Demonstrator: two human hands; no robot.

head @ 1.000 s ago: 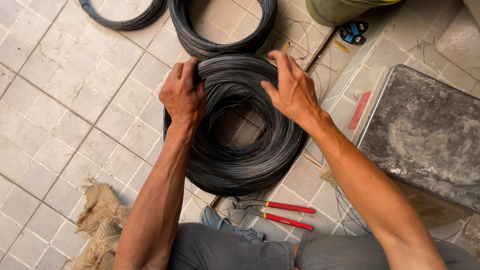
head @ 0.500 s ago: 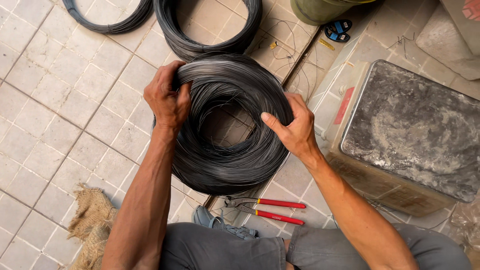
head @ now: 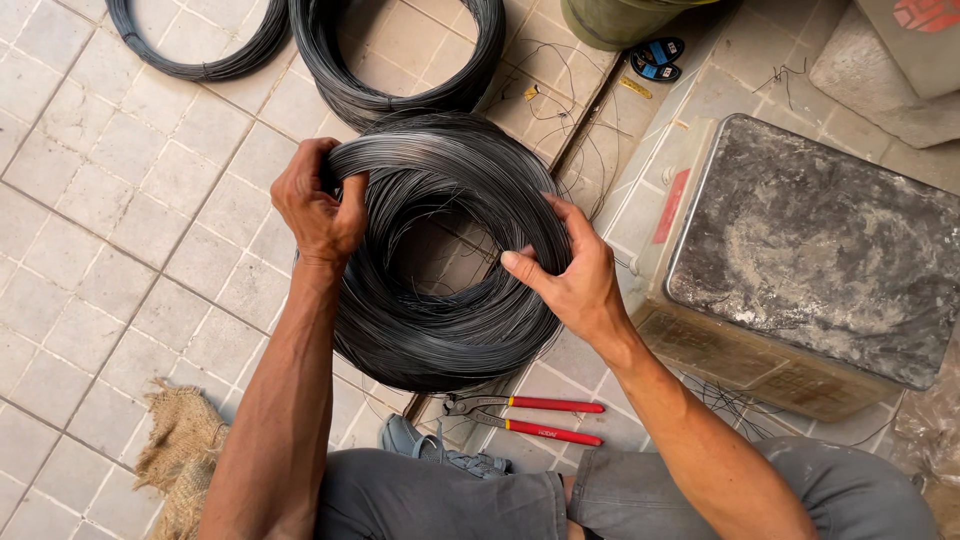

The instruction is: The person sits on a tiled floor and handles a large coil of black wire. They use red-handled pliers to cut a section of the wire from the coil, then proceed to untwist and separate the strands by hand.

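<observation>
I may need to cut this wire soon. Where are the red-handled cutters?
The red-handled cutters lie on the tiled floor low in the head view, just below the big wire coil, beside the right forearm.

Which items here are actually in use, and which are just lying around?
In use: left hand, right hand, both gripping the big black wire coil.

Lying about: two more wire coils, red-handled cutters, burlap rag, grey metal box.
</observation>
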